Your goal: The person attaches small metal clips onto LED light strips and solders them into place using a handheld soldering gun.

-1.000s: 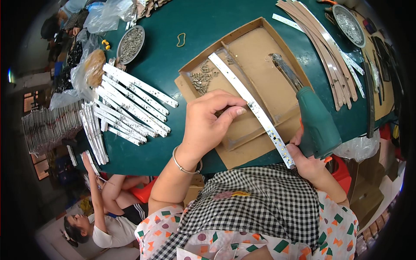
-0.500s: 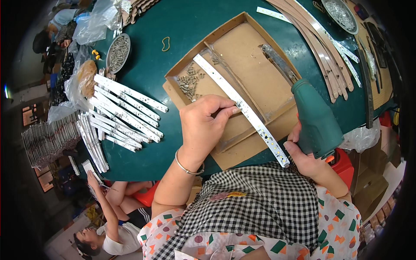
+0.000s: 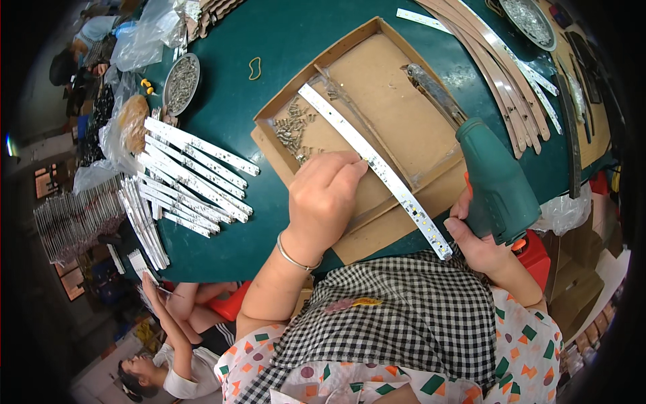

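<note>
Stretching over the cardboard tray point(image 3: 377, 74) is a long white light strip point(image 3: 392, 178) with tiny black and yellow spots. Its near end pokes out past the tray, close to the checked apron point(image 3: 404, 323). The left hand point(image 3: 326, 198) has its thumb and pointing finger pressed together at the strip's edge; I cannot tell if they pinch the strip or something tiny. The right hand point(image 3: 484, 252) grips a big green power tool point(image 3: 498, 182), which hides some of its fingers.

The table point(image 3: 289, 40) is dark green and a bit shiny. Little metal bits point(image 3: 289, 128) lie in a tray corner, and a yellow rubber band point(image 3: 255, 68) lies outside. On the left are a pile of white strips point(image 3: 195, 176) and a metal bowl point(image 3: 198, 73). Brown curved strips point(image 3: 494, 74) lie on the right.

The room looks dim. Someone in a white shirt point(image 3: 195, 374) sits at the lower left. A red stool point(image 3: 537, 262) stands by the right arm. The apron has a yellow patch point(image 3: 369, 301), too small to read.
</note>
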A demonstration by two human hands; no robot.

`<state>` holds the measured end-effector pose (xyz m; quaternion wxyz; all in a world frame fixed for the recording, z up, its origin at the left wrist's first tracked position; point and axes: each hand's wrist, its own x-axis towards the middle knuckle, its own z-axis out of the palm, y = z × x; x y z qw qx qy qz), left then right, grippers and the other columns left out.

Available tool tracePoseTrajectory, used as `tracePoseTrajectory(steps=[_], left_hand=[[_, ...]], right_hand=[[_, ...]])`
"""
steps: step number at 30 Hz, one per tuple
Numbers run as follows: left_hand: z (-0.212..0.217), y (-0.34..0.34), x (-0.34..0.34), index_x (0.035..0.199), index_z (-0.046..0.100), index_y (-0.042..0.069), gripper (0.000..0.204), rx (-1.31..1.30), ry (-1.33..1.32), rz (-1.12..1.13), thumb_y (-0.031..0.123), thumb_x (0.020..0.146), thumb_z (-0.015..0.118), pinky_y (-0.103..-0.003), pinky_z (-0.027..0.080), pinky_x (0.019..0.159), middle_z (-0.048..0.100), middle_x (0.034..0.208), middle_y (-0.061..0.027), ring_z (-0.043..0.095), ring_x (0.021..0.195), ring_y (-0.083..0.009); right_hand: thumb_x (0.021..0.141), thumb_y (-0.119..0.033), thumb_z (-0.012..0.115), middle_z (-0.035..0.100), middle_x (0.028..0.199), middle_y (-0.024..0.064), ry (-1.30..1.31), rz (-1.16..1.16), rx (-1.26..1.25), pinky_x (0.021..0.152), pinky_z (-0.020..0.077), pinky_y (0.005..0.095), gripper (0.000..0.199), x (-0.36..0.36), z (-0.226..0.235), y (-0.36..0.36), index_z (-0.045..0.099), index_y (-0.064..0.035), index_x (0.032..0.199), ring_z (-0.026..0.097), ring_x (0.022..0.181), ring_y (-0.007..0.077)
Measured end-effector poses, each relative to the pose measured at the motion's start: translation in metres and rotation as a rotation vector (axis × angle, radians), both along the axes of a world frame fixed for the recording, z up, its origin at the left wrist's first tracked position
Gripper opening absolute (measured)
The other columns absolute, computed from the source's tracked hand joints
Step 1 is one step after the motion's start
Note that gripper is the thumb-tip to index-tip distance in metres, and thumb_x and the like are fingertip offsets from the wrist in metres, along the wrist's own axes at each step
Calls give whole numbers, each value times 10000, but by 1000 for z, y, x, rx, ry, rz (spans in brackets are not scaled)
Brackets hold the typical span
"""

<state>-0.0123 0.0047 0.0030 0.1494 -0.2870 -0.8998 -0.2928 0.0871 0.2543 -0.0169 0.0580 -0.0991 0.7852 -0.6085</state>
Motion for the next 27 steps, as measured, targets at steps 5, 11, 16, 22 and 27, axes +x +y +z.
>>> tracePoseTrajectory(steps=[5, 11, 16, 22, 27], left_hand=[[-4, -2, 1, 794, 660, 25, 185, -45, 105, -105, -39, 628, 707, -312, 523, 603, 667, 808, -76, 649, 707, -230], [-5, 1, -1, 801, 652, 7, 161, -47, 176, -157, 3, 641, 664, -321, 521, 629, 656, 816, -88, 648, 724, -234], [-4, 0, -2, 800, 647, 4, 166, -56, 170, -182, 0, 634, 659, -326, 521, 647, 654, 829, -92, 648, 737, -239], [-2, 2, -6, 806, 647, 4, 170, -75, 181, -176, 1, 637, 657, -329, 515, 642, 653, 831, -89, 643, 737, -237], [-2, 1, -7, 797, 645, 6, 167, -83, 163, -199, -3, 631, 660, -329, 512, 643, 655, 832, -86, 642, 744, -237]], right_hand=[[856, 53, 606, 464, 925, 27, -5, 7, 6, 739, 438, 254, 662, 0, 3, 1, 291, 10, 1438, 486, 787, 108], [783, 27, 711, 607, 760, 55, -57, -251, -76, 590, 466, 281, 130, -5, 15, -13, 603, -16, 840, 581, 656, 157], [793, 13, 708, 607, 764, 54, -47, -227, -80, 589, 463, 281, 119, -5, 14, -12, 605, -18, 845, 579, 657, 160], [871, 16, 616, 463, 858, 14, -3, 15, 51, 700, 419, 248, 319, -1, 6, 1, 437, -38, 1129, 488, 749, 99], [866, 23, 615, 460, 835, 17, -35, -30, 20, 697, 421, 251, 285, -2, 10, -3, 441, -44, 1082, 488, 738, 102]])
